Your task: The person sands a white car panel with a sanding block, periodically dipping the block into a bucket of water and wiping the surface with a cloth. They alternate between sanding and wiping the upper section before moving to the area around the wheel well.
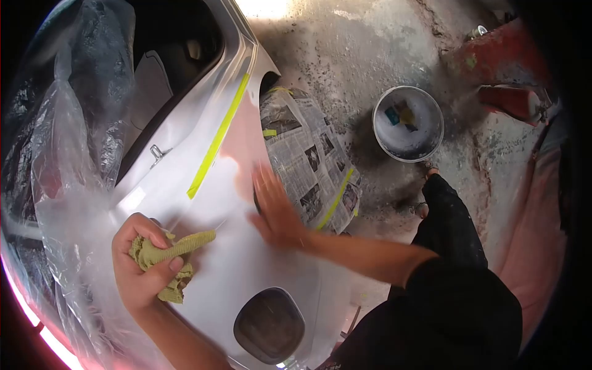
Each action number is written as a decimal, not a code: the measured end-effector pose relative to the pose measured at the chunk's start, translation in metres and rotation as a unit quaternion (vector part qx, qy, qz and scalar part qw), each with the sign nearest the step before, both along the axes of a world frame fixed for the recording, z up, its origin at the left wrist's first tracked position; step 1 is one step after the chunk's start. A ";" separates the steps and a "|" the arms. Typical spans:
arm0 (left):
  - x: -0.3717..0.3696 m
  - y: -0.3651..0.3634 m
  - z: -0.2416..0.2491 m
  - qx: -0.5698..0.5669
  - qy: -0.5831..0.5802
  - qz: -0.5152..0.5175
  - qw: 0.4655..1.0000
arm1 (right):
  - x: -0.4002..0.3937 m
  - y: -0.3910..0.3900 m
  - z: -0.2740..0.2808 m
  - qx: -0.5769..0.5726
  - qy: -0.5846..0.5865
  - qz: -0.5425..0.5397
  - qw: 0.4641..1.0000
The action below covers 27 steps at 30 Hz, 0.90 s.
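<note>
My left hand point(139, 262) is closed around a crumpled yellow-green tack cloth point(179, 253), held just above the white car panel point(231, 237). A twisted end of the cloth sticks out to the right. Lying flat on the same panel beside the wheel arch, my right hand point(276, 213) has its fingers stretched out and slightly blurred. A pinkish primer patch point(243, 148) shows on the panel above those fingers. Yellow-green masking tape point(220, 139) runs along the body line. Near the bottom is the open fuel-filler recess point(269, 325), dark inside.
Taped newspaper point(308, 160) covers the wheel. Clear plastic sheeting point(74, 166) drapes the car's left side. A bucket point(408, 123) with coloured pieces in it stands on the stained floor point(364, 49). At the right are a red cylinder point(512, 103) and a red panel point(499, 55).
</note>
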<state>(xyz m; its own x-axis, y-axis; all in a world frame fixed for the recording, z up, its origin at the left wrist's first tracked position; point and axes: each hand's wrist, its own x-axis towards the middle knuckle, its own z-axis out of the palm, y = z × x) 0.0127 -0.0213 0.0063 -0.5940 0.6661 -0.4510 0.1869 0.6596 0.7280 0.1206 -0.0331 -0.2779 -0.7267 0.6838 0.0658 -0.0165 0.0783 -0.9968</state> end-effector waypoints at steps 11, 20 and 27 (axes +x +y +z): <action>0.002 0.001 0.002 -0.018 -0.014 0.024 0.999 | 0.000 -0.011 -0.004 -0.016 -0.005 -0.054 0.998; 0.006 0.009 0.003 -0.014 -0.040 0.048 0.998 | -0.112 0.089 -0.071 -0.176 -0.027 -0.007 0.984; -0.002 0.000 0.000 -0.013 -0.051 -0.008 0.999 | -0.171 0.168 -0.128 -0.234 -0.029 0.016 0.972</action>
